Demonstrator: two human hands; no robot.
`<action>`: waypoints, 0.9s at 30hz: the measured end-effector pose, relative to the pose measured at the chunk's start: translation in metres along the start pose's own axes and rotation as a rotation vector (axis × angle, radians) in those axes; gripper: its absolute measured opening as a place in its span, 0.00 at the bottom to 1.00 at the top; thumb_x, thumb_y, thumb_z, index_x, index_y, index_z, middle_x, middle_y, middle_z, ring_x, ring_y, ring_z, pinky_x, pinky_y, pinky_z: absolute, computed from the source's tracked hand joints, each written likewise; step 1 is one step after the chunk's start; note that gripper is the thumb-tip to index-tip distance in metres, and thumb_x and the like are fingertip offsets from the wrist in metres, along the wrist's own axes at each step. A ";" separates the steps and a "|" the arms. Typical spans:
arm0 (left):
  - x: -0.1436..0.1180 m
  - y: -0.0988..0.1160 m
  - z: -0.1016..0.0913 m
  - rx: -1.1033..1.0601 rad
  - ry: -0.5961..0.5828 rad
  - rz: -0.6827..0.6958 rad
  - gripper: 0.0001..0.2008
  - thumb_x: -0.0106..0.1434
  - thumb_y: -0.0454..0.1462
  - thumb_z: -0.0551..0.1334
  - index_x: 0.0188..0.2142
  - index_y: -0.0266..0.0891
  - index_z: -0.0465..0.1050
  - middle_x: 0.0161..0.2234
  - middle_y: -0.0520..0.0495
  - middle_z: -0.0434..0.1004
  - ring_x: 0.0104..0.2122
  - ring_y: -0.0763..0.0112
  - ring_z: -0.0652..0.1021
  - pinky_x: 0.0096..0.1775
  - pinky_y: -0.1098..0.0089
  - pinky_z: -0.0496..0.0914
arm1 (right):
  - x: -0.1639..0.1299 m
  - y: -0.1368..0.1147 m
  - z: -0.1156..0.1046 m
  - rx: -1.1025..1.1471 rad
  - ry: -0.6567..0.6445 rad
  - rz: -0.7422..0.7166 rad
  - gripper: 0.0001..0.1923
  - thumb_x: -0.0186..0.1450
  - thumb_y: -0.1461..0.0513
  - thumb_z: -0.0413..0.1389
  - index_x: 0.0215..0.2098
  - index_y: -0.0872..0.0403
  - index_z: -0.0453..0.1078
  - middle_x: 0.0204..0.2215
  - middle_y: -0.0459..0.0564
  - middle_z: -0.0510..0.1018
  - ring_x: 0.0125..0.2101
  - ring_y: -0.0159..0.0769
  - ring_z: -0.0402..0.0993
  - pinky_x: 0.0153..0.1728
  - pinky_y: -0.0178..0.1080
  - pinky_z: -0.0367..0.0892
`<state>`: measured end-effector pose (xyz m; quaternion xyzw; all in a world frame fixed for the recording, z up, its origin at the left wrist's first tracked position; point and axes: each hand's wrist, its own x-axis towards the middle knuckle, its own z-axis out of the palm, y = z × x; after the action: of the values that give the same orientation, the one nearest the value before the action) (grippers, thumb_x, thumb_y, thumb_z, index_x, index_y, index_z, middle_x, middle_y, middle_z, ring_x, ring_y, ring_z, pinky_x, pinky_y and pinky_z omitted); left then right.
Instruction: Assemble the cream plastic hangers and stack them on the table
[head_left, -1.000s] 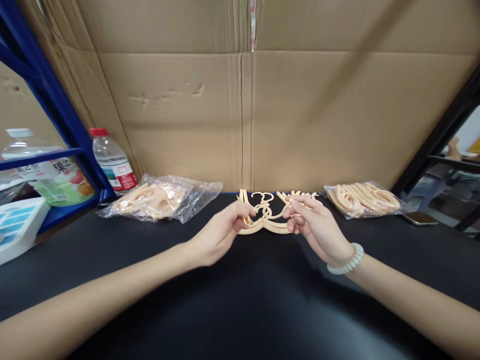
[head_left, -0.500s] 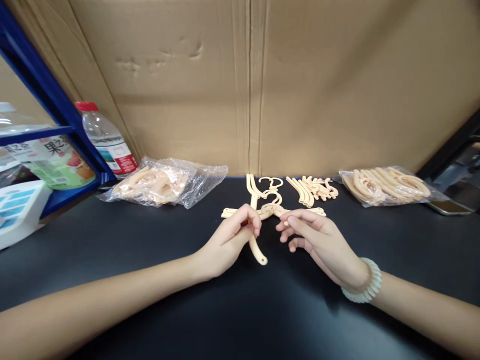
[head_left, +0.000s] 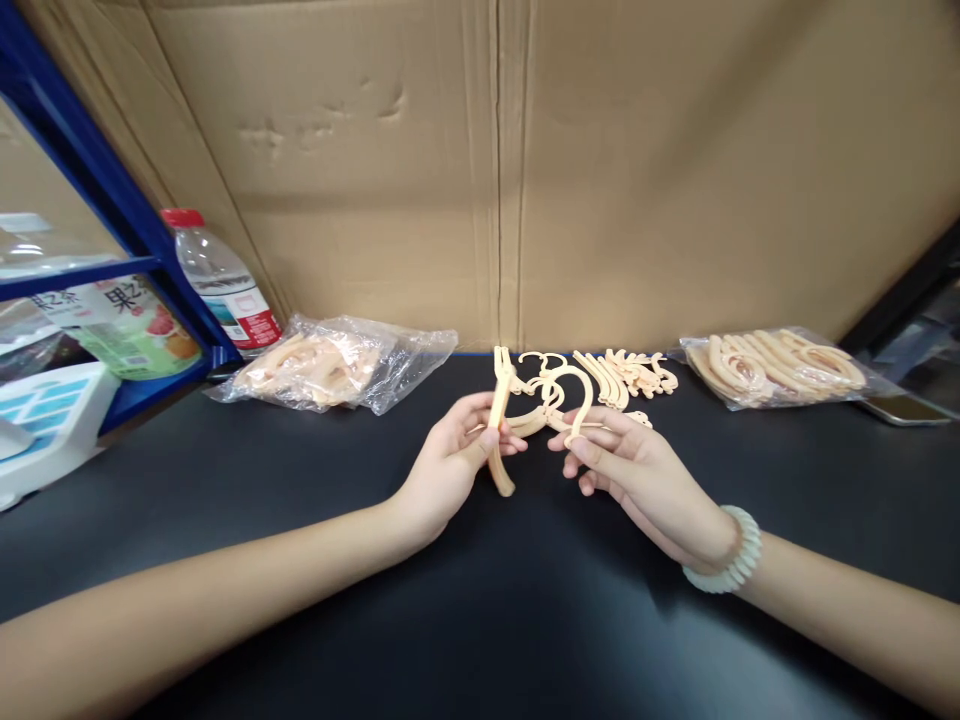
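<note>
My left hand (head_left: 455, 458) pinches a beige plastic hanger arm (head_left: 498, 420), held nearly upright above the black table (head_left: 300, 520). My right hand (head_left: 630, 468), with a pale bead bracelet at the wrist, grips a beige hook piece (head_left: 571, 395) whose curved top rises above my fingers. The two hands are close together, a few centimetres apart. More beige hanger pieces (head_left: 536, 420) lie on the table just behind them, partly hidden by my fingers. A small pile of loose hook parts (head_left: 626, 375) rests further back.
A clear bag of beige parts (head_left: 330, 365) lies at the back left, another bag (head_left: 772, 365) at the back right. A water bottle (head_left: 221, 285) stands by a blue shelf (head_left: 112, 270). A phone (head_left: 904, 405) lies at the far right. Cardboard (head_left: 525, 180) walls the back.
My left hand has lifted its hanger arm from low on the table to nearly upright. My right hand has taken up a hook piece.
</note>
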<state>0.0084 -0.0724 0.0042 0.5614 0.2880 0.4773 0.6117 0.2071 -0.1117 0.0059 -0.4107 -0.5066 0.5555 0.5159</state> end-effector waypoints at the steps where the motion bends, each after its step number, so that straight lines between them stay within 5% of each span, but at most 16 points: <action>1: -0.001 0.000 0.001 -0.045 0.006 -0.049 0.17 0.58 0.37 0.66 0.46 0.36 0.69 0.35 0.47 0.75 0.39 0.66 0.77 0.48 0.63 0.69 | 0.000 0.000 0.000 -0.018 -0.015 -0.004 0.12 0.60 0.56 0.62 0.38 0.52 0.69 0.38 0.51 0.79 0.32 0.31 0.73 0.27 0.32 0.67; 8: -0.004 0.001 0.004 -0.015 0.047 -0.007 0.10 0.58 0.37 0.68 0.37 0.35 0.72 0.39 0.44 0.78 0.44 0.60 0.77 0.50 0.59 0.69 | 0.000 0.001 0.001 0.021 0.014 -0.022 0.10 0.58 0.56 0.63 0.33 0.52 0.70 0.37 0.51 0.79 0.44 0.41 0.74 0.27 0.32 0.68; 17: -0.006 0.000 0.003 0.127 0.117 0.114 0.07 0.58 0.37 0.67 0.33 0.37 0.70 0.36 0.47 0.76 0.42 0.64 0.76 0.49 0.63 0.68 | 0.005 -0.004 -0.006 0.034 -0.013 0.045 0.12 0.57 0.54 0.64 0.32 0.53 0.71 0.47 0.52 0.74 0.47 0.42 0.72 0.36 0.39 0.75; 27: -0.007 0.004 0.005 0.227 0.031 0.142 0.06 0.59 0.36 0.65 0.31 0.38 0.69 0.33 0.48 0.73 0.38 0.65 0.75 0.45 0.64 0.69 | 0.005 -0.008 -0.007 -0.026 -0.219 0.214 0.14 0.61 0.53 0.61 0.33 0.54 0.65 0.39 0.54 0.79 0.35 0.39 0.80 0.29 0.36 0.74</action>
<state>0.0090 -0.0812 0.0072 0.6385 0.3090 0.4923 0.5045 0.2147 -0.1061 0.0130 -0.4060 -0.5202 0.6421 0.3902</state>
